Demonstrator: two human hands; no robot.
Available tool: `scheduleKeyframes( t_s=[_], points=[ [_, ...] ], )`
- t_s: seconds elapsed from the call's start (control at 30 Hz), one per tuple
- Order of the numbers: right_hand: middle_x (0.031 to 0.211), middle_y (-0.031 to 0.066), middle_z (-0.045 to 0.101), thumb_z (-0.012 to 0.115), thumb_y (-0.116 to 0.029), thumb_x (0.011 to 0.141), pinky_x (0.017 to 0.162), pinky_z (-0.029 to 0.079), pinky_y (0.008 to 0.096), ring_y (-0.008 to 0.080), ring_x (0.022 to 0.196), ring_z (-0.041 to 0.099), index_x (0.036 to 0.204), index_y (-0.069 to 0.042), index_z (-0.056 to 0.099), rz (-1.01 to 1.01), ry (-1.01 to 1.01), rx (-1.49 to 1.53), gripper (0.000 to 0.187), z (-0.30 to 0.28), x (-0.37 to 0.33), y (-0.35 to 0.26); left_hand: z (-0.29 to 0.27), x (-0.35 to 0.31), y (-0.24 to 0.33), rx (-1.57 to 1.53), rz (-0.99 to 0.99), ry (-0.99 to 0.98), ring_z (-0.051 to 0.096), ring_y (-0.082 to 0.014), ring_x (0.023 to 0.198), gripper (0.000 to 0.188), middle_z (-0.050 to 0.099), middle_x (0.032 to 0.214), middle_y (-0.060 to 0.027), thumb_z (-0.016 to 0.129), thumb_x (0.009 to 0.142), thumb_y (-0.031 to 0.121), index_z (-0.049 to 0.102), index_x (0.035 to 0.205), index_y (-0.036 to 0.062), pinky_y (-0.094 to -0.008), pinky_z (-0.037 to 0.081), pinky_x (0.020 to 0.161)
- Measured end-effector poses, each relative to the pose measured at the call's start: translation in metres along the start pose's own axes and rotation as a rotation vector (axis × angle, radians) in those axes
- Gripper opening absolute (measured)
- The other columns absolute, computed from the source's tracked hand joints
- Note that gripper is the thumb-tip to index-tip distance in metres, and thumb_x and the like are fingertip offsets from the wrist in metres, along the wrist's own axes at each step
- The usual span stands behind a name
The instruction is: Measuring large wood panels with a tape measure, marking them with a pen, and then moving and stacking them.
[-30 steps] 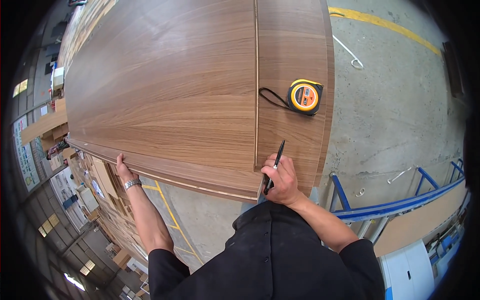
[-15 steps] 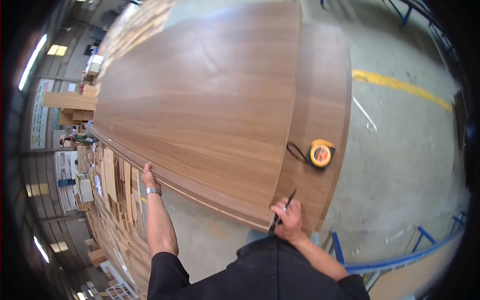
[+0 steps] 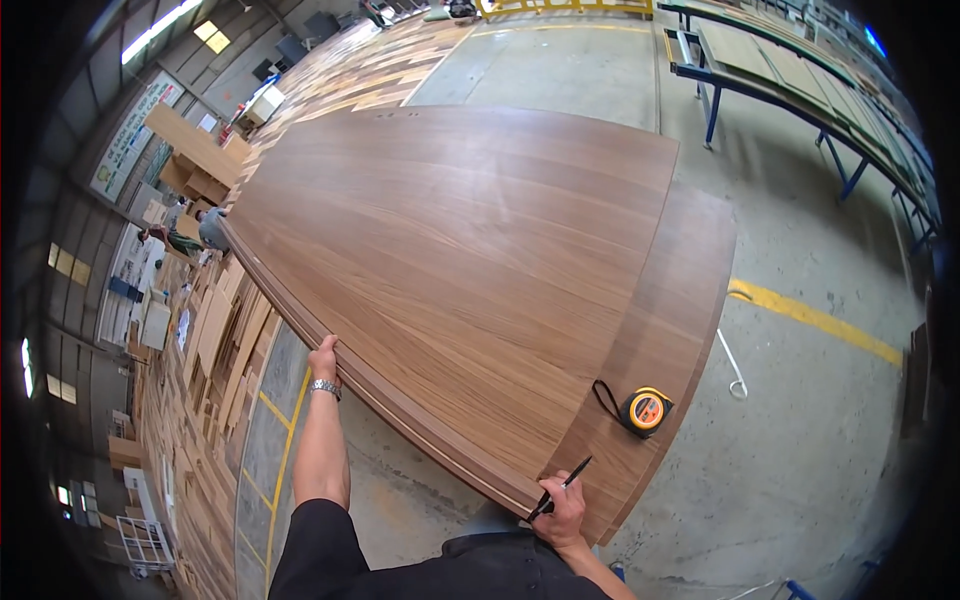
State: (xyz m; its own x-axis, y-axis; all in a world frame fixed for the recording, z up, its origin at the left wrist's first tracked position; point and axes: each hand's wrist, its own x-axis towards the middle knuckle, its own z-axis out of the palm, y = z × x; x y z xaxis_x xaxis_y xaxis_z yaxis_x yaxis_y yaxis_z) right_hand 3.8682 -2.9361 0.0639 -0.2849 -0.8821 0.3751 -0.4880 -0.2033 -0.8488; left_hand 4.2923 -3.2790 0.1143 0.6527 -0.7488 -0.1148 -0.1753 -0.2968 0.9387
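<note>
A large brown wood-grain panel (image 3: 470,280) lies in front of me on a second matching panel (image 3: 690,260), which sticks out along the right side. My left hand (image 3: 324,358), with a metal watch at its wrist, grips the near left edge of the stack; some of its fingers are hidden by the edge. At the near right corner, my right hand (image 3: 563,508) is closed around a black pen (image 3: 578,471) that points up and to the right. A yellow and black tape measure (image 3: 646,411) with a black strap rests on the exposed strip of the lower panel.
Wood boards (image 3: 215,325) lie in piles on the left. Blue-legged roller stands (image 3: 790,75) bear panels at the far right. A yellow line (image 3: 815,320) and a white strip (image 3: 732,365) lie on the right floor. A person (image 3: 212,228) is at the far left.
The view has tilted up, so the panels, hands and tape measure sit lower and further right in the picture. Both hands keep their hold on the panel edge and the pen.
</note>
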Motion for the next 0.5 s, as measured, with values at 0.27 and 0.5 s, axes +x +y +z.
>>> scheduleKeyframes(
  t_s=[0.27,0.5],
  points=[
    [0.09,0.0141,0.064,0.064,0.003,0.06,0.083,0.05,0.0454,0.0386,0.09,0.061,0.099,-0.005,0.061,0.008,-0.015,-0.017,0.04,0.001,0.003,-0.003,-0.003,0.015,-0.011,0.041,0.024,0.047,0.067,-0.0217,0.078,0.038,0.071,0.088,-0.0132,0.076,0.074,0.023,0.07,0.087,-0.0124,-0.0376,0.054,0.069],
    [0.091,0.0145,0.065,0.063,0.003,0.062,0.085,0.049,0.0478,0.0395,0.093,0.06,0.101,-0.008,0.061,0.012,-0.031,-0.012,0.04,0.001,0.0,-0.001,0.002,0.011,-0.01,0.12,0.089,0.086,0.07,-0.0257,0.087,0.049,0.073,0.095,-0.0194,0.076,0.073,0.027,0.07,0.1,-0.014,-0.04,0.054,0.081]
  ],
)
